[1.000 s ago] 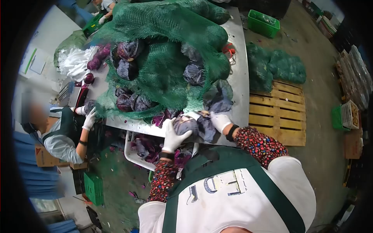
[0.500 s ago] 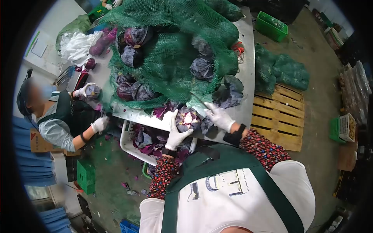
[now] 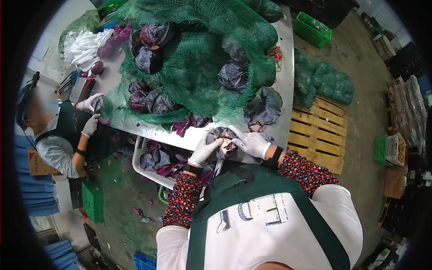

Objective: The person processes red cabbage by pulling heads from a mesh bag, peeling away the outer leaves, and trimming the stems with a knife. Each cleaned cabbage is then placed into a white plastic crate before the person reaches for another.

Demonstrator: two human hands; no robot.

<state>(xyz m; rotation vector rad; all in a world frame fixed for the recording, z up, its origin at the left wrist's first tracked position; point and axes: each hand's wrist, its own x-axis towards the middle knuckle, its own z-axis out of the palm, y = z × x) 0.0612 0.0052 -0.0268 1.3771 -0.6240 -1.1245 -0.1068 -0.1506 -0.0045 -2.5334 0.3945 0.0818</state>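
Note:
A red cabbage [image 3: 219,131] is between my two white-gloved hands at the table's near edge, its pale cut stem end facing up and outer leaves folded back. My left hand [image 3: 206,148] is closed round its left side, thumb near the stem. From the right, my right hand [image 3: 253,144] presses its fingers onto the leaves; whether it holds a tool too, I cannot make out. Loose dark outer leaves [image 3: 263,108] lie just beyond my right hand. Purple leaf scraps [image 3: 182,127] are on the table to the left.
Green mesh sacking [image 3: 193,67] with several red cabbages spreads over the metal table [image 3: 284,85]. Below its edge stands a white basket [image 3: 136,157] of trimmed leaves. A co-worker [image 3: 58,139] handles a cabbage at the left. A wooden pallet [image 3: 317,144] lies on the right.
My right hand has moved left and down onto the cabbage; a thin dark blade-like shape near it no longer shows. The cabbage's leaves are spread more. The co-worker's hands have come together.

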